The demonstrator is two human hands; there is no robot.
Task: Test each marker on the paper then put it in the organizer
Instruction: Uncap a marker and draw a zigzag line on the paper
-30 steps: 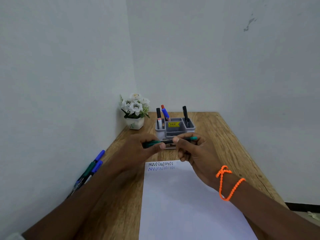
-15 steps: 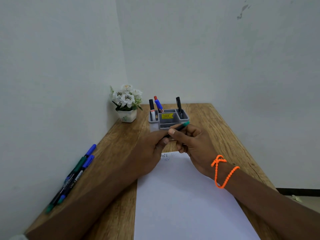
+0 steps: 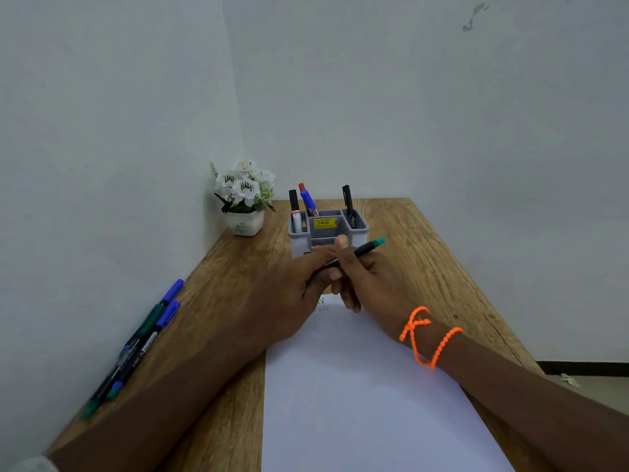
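A black marker with a green end (image 3: pixel 369 247) is tilted above the top edge of the white paper (image 3: pixel 357 386), green end up and to the right. My right hand (image 3: pixel 371 284) grips its middle. My left hand (image 3: pixel 289 294) is closed around its lower end, which is hidden in the fingers. Just behind the hands stands the grey organizer (image 3: pixel 361 229), holding a black-capped marker (image 3: pixel 294 207), a blue one with a red tip (image 3: pixel 308 199) and a black one (image 3: pixel 348 202). Faint scribbles (image 3: pixel 322 305) show on the paper under the hands.
Several loose blue and green markers (image 3: pixel 146 338) lie along the left table edge by the wall. A white pot of flowers (image 3: pixel 245 199) stands in the far left corner. An orange cord wraps my right wrist. The table's right edge drops to the floor.
The marker has turned from level to tilted, green end up and right. Both hands stay together on it, and they now cover most of the scribbles.
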